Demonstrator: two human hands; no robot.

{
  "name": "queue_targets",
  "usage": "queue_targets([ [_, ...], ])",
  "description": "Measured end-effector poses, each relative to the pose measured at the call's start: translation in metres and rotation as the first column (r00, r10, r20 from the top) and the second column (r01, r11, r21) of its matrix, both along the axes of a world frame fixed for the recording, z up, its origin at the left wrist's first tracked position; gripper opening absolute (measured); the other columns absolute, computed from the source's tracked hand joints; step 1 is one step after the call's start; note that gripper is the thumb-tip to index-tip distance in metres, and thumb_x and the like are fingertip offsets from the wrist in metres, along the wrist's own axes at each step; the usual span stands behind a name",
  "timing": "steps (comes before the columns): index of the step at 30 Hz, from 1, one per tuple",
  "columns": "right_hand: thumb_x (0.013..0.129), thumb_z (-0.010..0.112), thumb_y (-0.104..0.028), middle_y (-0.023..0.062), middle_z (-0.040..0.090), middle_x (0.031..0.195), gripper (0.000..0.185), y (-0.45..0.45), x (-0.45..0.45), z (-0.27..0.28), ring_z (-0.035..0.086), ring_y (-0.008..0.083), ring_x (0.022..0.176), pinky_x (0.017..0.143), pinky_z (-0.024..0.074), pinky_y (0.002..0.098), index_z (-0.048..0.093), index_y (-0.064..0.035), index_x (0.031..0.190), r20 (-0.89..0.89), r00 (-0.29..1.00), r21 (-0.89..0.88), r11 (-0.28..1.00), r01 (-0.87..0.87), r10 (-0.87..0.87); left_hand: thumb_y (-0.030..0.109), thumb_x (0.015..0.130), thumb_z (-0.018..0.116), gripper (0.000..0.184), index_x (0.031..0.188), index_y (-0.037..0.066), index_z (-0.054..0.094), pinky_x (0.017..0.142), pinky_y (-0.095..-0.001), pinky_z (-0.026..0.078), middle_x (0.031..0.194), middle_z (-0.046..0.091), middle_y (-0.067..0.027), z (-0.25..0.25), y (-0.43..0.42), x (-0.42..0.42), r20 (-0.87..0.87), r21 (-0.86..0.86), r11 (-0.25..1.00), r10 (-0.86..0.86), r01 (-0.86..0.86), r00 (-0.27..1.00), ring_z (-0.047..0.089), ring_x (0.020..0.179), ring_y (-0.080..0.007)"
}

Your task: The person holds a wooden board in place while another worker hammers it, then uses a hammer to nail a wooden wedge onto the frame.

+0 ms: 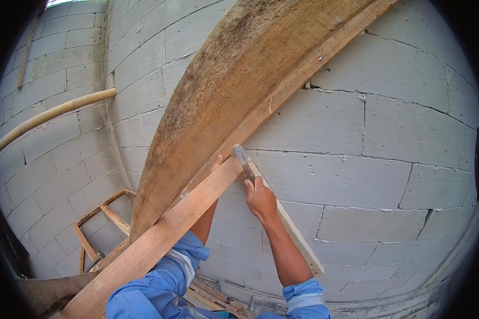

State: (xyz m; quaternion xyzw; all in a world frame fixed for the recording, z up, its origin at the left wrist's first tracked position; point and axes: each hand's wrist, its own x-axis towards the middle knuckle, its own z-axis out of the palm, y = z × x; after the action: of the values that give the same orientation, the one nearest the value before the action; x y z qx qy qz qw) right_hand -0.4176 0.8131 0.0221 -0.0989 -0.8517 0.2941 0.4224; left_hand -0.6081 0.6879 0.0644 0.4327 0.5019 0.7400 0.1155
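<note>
My right hand [262,199] is closed round the handle of a hammer [241,156], whose grey head is raised near the upper end of a wooden plank [159,239]. The plank slants up from the lower left and meets the edge of a large weathered board [213,95]. My left hand [216,164] is behind the plank at its upper end; only some fingers show above it, and what they hold is hidden. A narrow wooden strip [290,223] slopes down to the right behind my right forearm.
A grey block wall [388,127] stands close in front. A bamboo pole [53,111] crosses at the left. Below it are a wooden frame [88,239] and a metal clamp-like piece [96,259]. Loose timber [213,297] lies at the bottom.
</note>
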Motion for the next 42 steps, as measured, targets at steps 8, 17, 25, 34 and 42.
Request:
queue_targets([
  [8,0.103,0.054,-0.038,0.0269,0.066,0.074,0.035,-0.003,0.001,-0.019,0.064,0.0509,0.068,0.059,0.0487,0.0599,0.05,-0.0033,0.1,-0.535,0.833,0.138,0.987,-0.079,0.141,0.05,0.1,0.053,0.057,0.13,0.003,0.055,0.073,-0.0367,0.057,0.106,0.068,-0.0131,0.002,-0.004,0.0,-0.035,-0.008,1.0,0.026,-0.027,0.999,0.068,0.088,-0.0261],
  [17,0.103,0.052,-0.037,0.0288,0.067,0.077,0.034,-0.008,0.009,-0.015,0.064,0.0504,0.068,0.059,0.0491,0.0584,0.05,-0.0032,0.099,-0.401,0.913,0.047,0.997,-0.062,0.076,0.048,0.1,0.054,0.055,0.131,0.002,0.054,0.075,-0.0362,0.057,0.107,0.068,-0.0132,0.001,-0.008,0.002,-0.057,-0.014,0.999,0.041,-0.042,0.998,0.068,0.09,-0.0253],
  [25,0.102,0.055,-0.038,0.0268,0.066,0.075,0.035,0.001,-0.006,-0.012,0.065,0.0491,0.07,0.058,0.0495,0.0581,0.05,-0.0034,0.098,-0.13,0.99,0.046,0.997,0.06,-0.054,0.046,0.099,0.055,0.054,0.131,0.002,0.054,0.076,-0.0358,0.057,0.108,0.068,-0.0132,0.004,-0.008,0.007,-0.076,-0.021,0.998,0.05,-0.052,0.996,0.068,0.091,-0.0245],
  [34,0.102,0.057,-0.035,0.0285,0.066,0.078,0.032,0.007,-0.014,-0.003,0.065,0.0486,0.067,0.054,0.0506,0.0568,0.051,-0.0036,0.099,-0.08,0.996,0.149,0.987,0.059,-0.047,0.043,0.099,0.057,0.053,0.131,0.002,0.053,0.077,-0.0353,0.057,0.11,0.067,-0.0133,0.0,-0.011,0.008,-0.094,-0.035,0.997,0.071,-0.074,0.993,0.068,0.093,-0.0237],
  [42,0.101,0.056,-0.043,0.0184,0.065,0.076,0.037,-0.007,0.015,-0.012,0.066,0.0406,0.064,0.052,0.0497,0.0532,0.055,-0.006,0.095,-0.497,0.849,0.374,0.927,0.022,0.18,0.041,0.099,0.058,0.052,0.132,0.001,0.053,0.078,-0.0349,0.057,0.111,0.067,-0.0133,0.003,-0.006,-0.002,-0.118,-0.017,0.997,0.077,-0.079,0.99,0.068,0.094,-0.023],
])
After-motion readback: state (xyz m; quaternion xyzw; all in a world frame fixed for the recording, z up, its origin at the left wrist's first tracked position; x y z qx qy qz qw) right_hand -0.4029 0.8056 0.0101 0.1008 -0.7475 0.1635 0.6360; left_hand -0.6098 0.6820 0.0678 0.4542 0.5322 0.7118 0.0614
